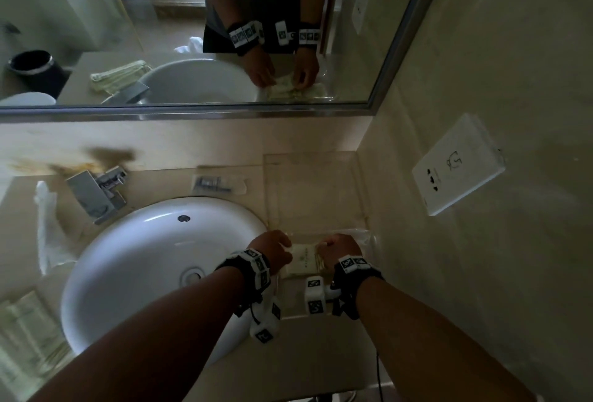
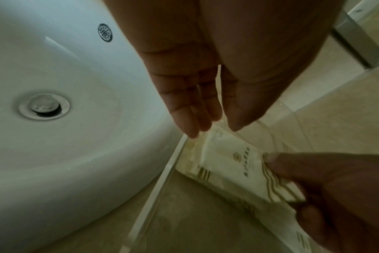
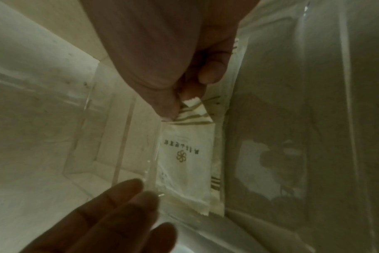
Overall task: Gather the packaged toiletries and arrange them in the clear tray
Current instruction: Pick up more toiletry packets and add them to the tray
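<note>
Now I am squaring the packets [image 1: 304, 261] in the clear tray [image 1: 359, 196], right hand [image 1: 339, 249] pinching their end, left hand [image 1: 271, 249] flat-fingered opposite; next, I judge, releasing gently.

Head view: high above the vanity, facing forward and down across the round white sink [image 1: 154, 260], the mirror [image 1: 192, 32] and both forearms, far enough back to take in the side wall. Left wrist view: close beneath the left hand [image 2: 197, 82], looking along its straight fingers, with the sink on one side and the cream sachets [image 2: 234, 169] just ahead. Right wrist view: closer still under the right hand [image 3: 162, 59], looking into the clear tray [image 3: 86, 95]; shared by all 3 views, the sachets and both hands.
</note>
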A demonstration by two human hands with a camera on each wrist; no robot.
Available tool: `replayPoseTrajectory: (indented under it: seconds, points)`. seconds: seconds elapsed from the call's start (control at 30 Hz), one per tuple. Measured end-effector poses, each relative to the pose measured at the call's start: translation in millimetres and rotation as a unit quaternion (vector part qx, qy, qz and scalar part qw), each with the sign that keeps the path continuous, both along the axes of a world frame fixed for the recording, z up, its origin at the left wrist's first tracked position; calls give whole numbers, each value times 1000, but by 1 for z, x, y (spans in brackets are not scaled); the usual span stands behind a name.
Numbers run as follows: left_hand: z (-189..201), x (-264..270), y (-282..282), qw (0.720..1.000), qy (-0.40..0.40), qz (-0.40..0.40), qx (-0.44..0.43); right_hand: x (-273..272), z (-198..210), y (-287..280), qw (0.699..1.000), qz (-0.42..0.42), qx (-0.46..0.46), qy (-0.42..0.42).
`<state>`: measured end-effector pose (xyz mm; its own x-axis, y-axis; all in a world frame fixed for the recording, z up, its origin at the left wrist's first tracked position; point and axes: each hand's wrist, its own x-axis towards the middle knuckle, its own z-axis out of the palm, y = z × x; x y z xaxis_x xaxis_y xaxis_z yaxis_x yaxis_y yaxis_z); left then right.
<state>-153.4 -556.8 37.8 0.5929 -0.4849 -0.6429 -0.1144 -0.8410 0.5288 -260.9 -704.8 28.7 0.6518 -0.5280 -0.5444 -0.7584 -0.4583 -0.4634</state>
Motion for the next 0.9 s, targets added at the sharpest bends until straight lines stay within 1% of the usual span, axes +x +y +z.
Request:
replayPoseTrajectory:
  seconds: [0.07,0.13,0.2,0.33,0.43,0.47,0.53,0.6,0.67,0.77,0.9]
  points:
    - [-2,-5,-5,1000,9,-22,8,3,-3,1,1000,-9,7,1]
    - [-6,-10,-8,999,16,-43,21,6,-7,1,1000,16,7,25]
    - [-8,-16,-12,997,21,-62,32,7,-9,1,999,9,5,31]
    - [-12,-19,-18,993,8,-106,57,1,-9,2,1000,-22,10,5]
    - [-13,-18,-20,991,-3,-118,65,-9,-9,4,998,-30,-30,-39]
    - [-12,-18,-21,990,-4,-120,68,-11,-8,6,998,-17,-41,-51]
    - [-11,-18,-20,990,-14,-121,66,-14,-10,11,997,41,-45,-52]
    - [-13,-20,-19,990,-34,-121,59,-16,-11,17,994,101,-34,-31]
    - [-14,-21,-17,989,-28,-128,62,-16,-14,21,990,139,-33,-1]
    - [-14,-23,-17,992,6,-109,56,-17,-19,24,987,151,-62,9]
    - [-18,-29,-17,994,6,-81,71,-9,-24,23,982,158,-98,36]
